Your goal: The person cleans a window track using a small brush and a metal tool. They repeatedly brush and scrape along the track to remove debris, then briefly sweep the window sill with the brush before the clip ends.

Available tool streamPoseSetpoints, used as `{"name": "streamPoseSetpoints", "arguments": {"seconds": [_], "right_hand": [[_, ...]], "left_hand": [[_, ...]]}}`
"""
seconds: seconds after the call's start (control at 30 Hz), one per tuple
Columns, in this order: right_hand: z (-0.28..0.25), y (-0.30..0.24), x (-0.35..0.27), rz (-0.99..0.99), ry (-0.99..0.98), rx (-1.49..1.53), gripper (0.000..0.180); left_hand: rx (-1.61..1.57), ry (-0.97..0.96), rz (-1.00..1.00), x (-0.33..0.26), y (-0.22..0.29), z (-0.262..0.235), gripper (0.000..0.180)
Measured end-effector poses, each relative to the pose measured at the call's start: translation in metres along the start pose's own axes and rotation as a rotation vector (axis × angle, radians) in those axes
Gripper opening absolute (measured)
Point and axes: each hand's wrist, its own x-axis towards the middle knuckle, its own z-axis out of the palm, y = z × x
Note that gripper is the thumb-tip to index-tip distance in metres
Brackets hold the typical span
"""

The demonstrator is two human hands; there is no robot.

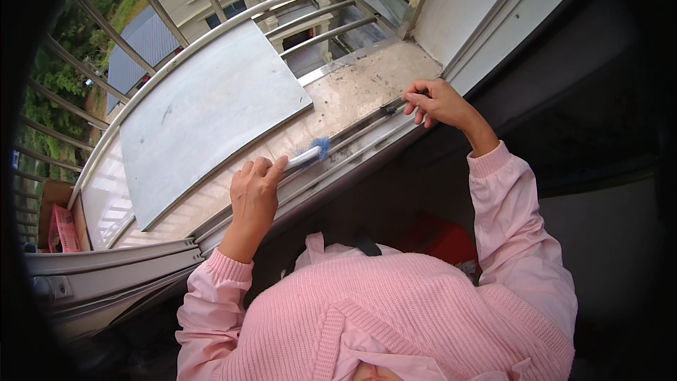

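Along the track (pixel 363 141), left hand (pixel 254 189) grips part-hidden brush (pixel 307 156); right hand's (pixel 438 104) grip is unclear.

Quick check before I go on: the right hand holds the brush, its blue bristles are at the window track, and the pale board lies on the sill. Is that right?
Not quite: the head view shows the left hand holding the brush, not the right. Its blue bristles are at the window track, and the pale board lies on the sill.
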Motion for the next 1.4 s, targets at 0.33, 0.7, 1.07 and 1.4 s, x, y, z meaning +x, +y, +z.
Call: {"name": "streamPoseSetpoints", "arguments": {"seconds": [0.33,0.7,1.07,1.4], "right_hand": [[-0.026,0.010,0.018,0.153,-0.006,0.066,0.025],[-0.028,0.006,0.018,0.085,-0.028,-0.169,0.018],[-0.033,0.015,0.018,0.051,-0.028,-0.242,0.016],[-0.014,0.022,0.026,-0.057,-0.078,-0.234,0.016]], "left_hand": [[-0.146,-0.055,-0.011,0.016,0.000,0.009,0.028],[-0.161,-0.230,0.009,0.025,0.002,0.006,0.038],[-0.118,-0.208,0.031,0.044,0.018,0.013,0.034],[-0.047,-0.168,0.044,0.019,0.008,0.006,0.043]]}}
